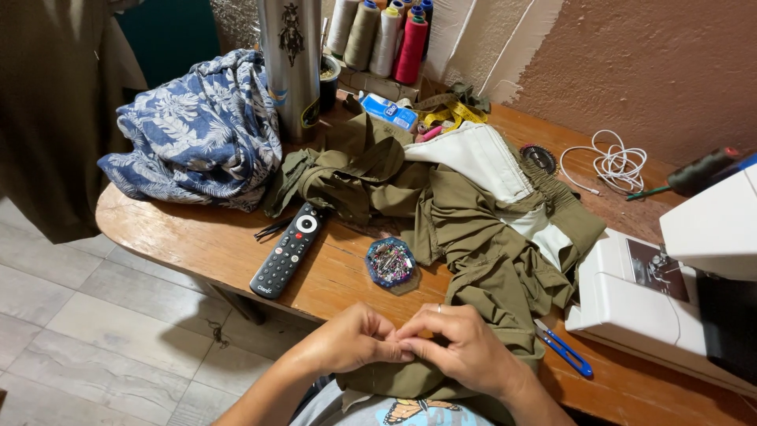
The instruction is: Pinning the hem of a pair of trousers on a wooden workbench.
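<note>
A small blue rectangular packet [389, 112] with a white patch lies at the back of the tabletop [197, 237], just below the thread spools. The tall steel flask [290, 63] beside it bears a dark emblem and a yellow-and-dark label near its base.

Wood table [197, 237], grey tile floor [79, 331], terracotta wall [654, 63].

The garment [473, 237] bunched across the table is olive green with a white lining panel, and the folded shirt [197, 134] beside it is blue with a white leaf print. The remote control [288, 251] is black with a white ring, the thread snips [564, 351] have blue handles, and the sewing machine [662, 300] is white. The thread cones [378, 31] are cream, beige, white and pink, the measuring tape [453, 113] is yellow, and the wooden table [197, 233] is warm brown.
</note>
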